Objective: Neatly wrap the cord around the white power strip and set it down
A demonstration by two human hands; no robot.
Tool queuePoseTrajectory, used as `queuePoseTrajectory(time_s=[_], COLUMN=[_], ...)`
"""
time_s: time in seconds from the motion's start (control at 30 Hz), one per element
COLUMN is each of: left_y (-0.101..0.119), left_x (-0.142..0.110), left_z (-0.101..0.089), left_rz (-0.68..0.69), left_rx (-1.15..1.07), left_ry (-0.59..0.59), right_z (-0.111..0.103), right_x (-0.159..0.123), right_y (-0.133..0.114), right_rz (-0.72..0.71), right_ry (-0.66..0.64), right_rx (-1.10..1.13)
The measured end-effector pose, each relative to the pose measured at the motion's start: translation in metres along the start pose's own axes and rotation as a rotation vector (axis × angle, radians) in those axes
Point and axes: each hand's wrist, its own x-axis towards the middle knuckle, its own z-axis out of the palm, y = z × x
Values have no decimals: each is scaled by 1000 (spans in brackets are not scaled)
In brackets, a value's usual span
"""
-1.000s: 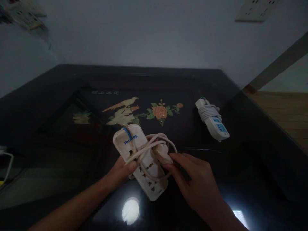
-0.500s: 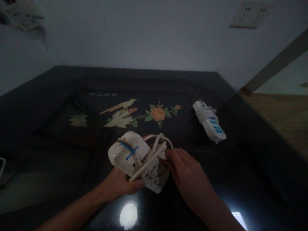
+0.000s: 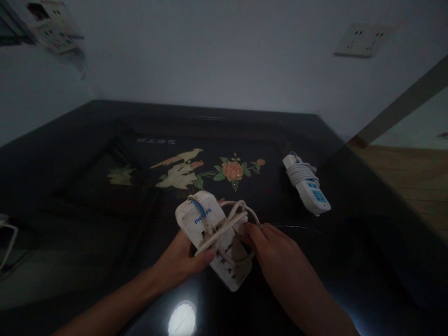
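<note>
A white Philips power strip [image 3: 229, 270] is held tilted above the dark table, its cord [image 3: 219, 237] wrapped loosely around its middle. My left hand [image 3: 185, 256] is closed around its left side, the thumb over the front and cord, the other fingers mostly hidden behind. On the right side, my right hand [image 3: 271, 242] pinches a white block at the cord's end, which looks like the plug [image 3: 240, 226]; its fingertips partly cover it. A blue and a yellowish strand cross the strip's top end near the lettering.
A second white power strip [image 3: 313, 198] with blue sockets and a coiled cord lies on the right of the glossy black table [image 3: 210, 114]. Wall sockets [image 3: 364, 41] sit at upper right, more sockets [image 3: 56, 37] at upper left. A white cable [image 3: 10, 245] lies at the left edge.
The view has tilted up slightly, so the table sits lower. The held power strip has moved a little right and turned more upright; both hands keep their grip.
</note>
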Motion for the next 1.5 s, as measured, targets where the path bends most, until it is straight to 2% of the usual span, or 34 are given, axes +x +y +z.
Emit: queuePoseTrajectory(time_s=[0.17, 0.37, 0.53, 0.67, 0.8, 0.97, 1.1, 1.23, 1.37, 1.5], left_y=[8, 4, -1, -8, -10, -3, -2, -8, -20, -19], left_x=[3, 1, 1, -1, -2, -3, -3, -1, 1, 2], left_z=[4, 5, 4, 2, 4, 9, 8, 4, -2, -2], left_rz=[31, 1, 44, 30, 11, 12, 21, 30, 47, 39], left_rx=[-23, -152, -169, -152, -155, -203, -220, -237, -312, -419], left_ry=[-43, 21, 23, 64, 122, 99, 102, 65, 39, 90], right_z=[-18, -29, -37, -42, -36, -27, -27, -26, -22, -20], right_x=[2, 11, 17, 17, 16, 18, 19, 16, 13, 11], right_y=[-2, -4, -11, -14, -19, -26, -20, -6, 0, 1], right_rz=[-59, -145, -135, -78, -41, -31, -202, -380, -338, -228], right_ry=[-123, -120, -150, -187, -97, -56, -3, 148, 295, 349], right_rx=[-56, -147, -238, -213, -228, -308, -379, -424, -319, 15])
